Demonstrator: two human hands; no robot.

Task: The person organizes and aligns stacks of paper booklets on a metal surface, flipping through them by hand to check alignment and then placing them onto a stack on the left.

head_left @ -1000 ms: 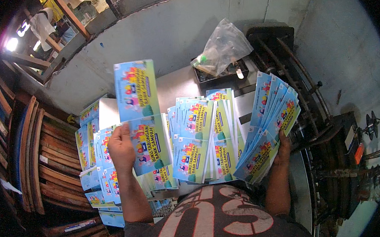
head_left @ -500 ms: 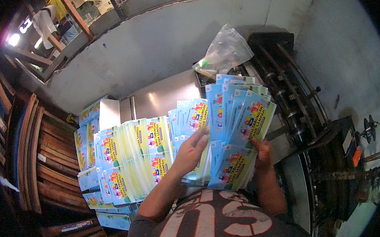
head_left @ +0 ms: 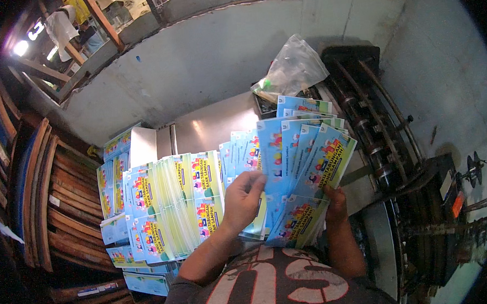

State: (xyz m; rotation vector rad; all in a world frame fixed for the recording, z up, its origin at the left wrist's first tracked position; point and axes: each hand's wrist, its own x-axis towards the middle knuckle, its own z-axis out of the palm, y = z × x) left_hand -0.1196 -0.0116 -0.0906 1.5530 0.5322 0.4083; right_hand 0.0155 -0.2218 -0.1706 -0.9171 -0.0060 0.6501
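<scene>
My right hand (head_left: 336,203) grips a fanned stack of printed sheets (head_left: 304,209) by its right edge, thumb on top. These sheets are blue and yellow-green with small cartoon figures. At the fan's left edge, my left hand (head_left: 246,196) pinches the leftmost sheet (head_left: 271,156), fingers closed around its side. Further printed sheets (head_left: 239,152) lie spread behind and left of my left hand. A long overlapping row of the same sheets (head_left: 174,205) runs leftward across the table.
More sheet piles (head_left: 113,186) sit at the table's far left. A clear plastic bag (head_left: 294,67) stands at the back near a dark machine with rollers (head_left: 369,134). Wooden frames (head_left: 73,205) are stacked on the left. A pale wall (head_left: 194,61) closes off the back.
My left hand has drawn the leftmost sheet of the fan slightly left and toward me, uncovering more of the sheet beneath. My right hand keeps its hold on the stack.
</scene>
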